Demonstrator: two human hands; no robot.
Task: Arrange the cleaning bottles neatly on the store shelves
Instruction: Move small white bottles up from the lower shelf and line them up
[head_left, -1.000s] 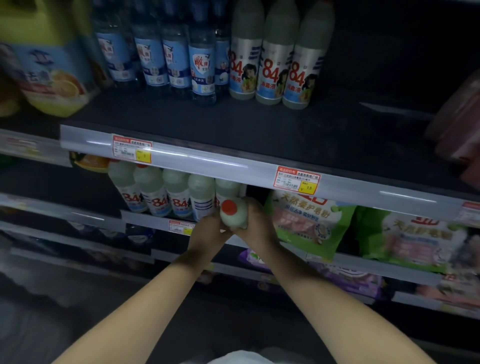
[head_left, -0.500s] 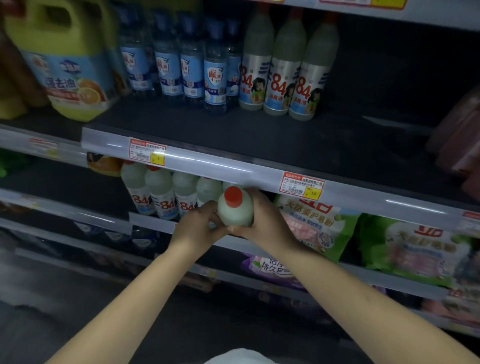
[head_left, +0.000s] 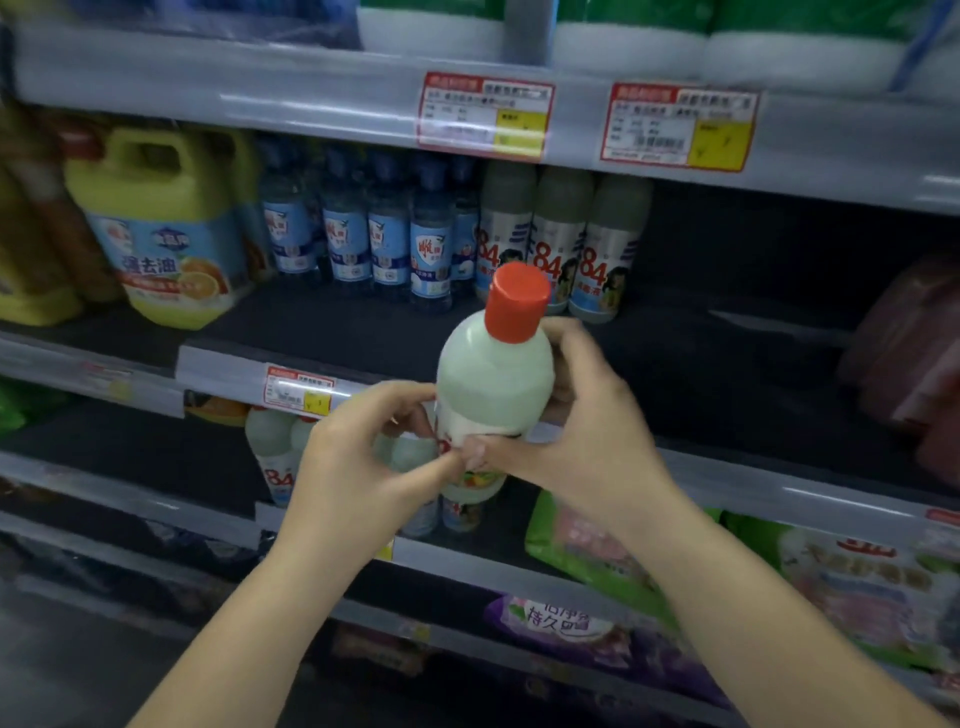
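A pale green "84" bottle with a red cap is held upright in front of the middle shelf. My left hand grips its lower body from the left. My right hand wraps round it from the right, and the two thumbs meet on the label. Three taller "84" bottles stand at the back of the middle shelf beside several blue-labelled bottles. More red-capped "84" bottles stand on the shelf below, partly hidden by my hands.
A big yellow jug fills the left of the middle shelf; pink packs sit at its right end. Green and purple bags lie on the lower shelves. Price tags line the shelf rails.
Both hands have lifted the red-capped bottle from the lower shelf up to the level of the middle shelf. The view has tilted upward, showing the shelf above.
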